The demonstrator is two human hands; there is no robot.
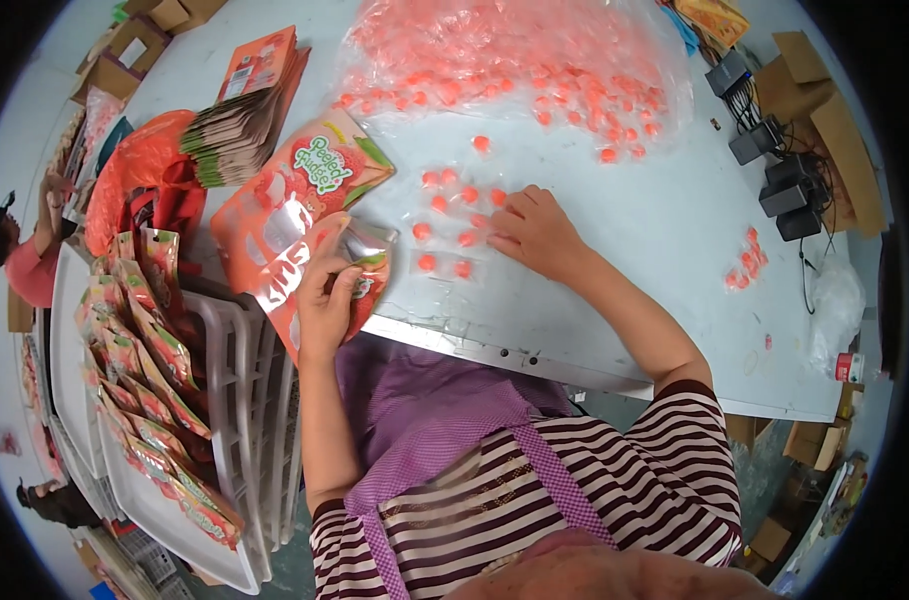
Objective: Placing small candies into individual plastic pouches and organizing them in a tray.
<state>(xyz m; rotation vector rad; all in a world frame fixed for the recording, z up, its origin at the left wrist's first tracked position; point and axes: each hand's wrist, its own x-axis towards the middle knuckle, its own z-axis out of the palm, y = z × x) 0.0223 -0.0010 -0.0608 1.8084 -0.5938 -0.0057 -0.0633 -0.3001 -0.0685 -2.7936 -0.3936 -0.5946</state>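
Note:
My left hand (324, 290) grips a red pouch (371, 262) with a clear window and green leaf print by its upper part, at the table's near edge. The pouch's mouth gapes toward the right. Beneath it lies another, larger-looking red pouch (264, 215), flat on the table. Over the tabletop my right hand (534, 232) reaches in from the right, fingers apart and bent down. Its fingertips touch the edge of a small group of red candies (465, 239) in clear wrappers. These candies lie in loose rows between my two hands.
A big heap of wrapped candies (514, 50) on clear plastic fills the table's far side. Stacked flat pouches (236, 130) lie far left. Filled pouches (154, 350) sit in stacked white trays (236, 400). Loose candies (746, 262) and black power adapters (789, 190) are at right.

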